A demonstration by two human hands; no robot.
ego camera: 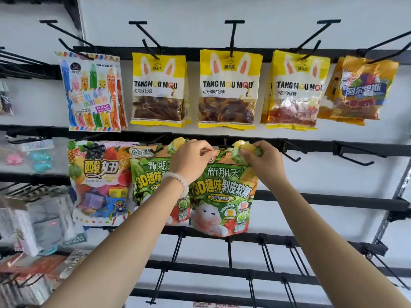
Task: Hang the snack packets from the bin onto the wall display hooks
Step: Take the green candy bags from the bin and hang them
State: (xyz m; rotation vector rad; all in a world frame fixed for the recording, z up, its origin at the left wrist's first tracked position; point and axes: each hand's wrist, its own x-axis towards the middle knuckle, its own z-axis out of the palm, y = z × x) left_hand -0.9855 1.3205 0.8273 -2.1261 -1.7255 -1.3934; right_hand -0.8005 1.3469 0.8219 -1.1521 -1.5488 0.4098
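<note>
Head view: hook hidden behind hand-gripped green packet (222,196) top.

Shop: candy packets (227,90) hung on wall display hooks (291,152).

Both my arms reach up and forward, bare from elbow to wrist, toward the green packet (222,194). My left hand (191,157) grips its top edge at the upper left, fingers curled over, knuckles toward me; a pale bead bracelet (178,182) circles that wrist. My right hand (263,161) pinches the packet's top right corner, fingers bunched, wrist bent slightly inward.
</note>
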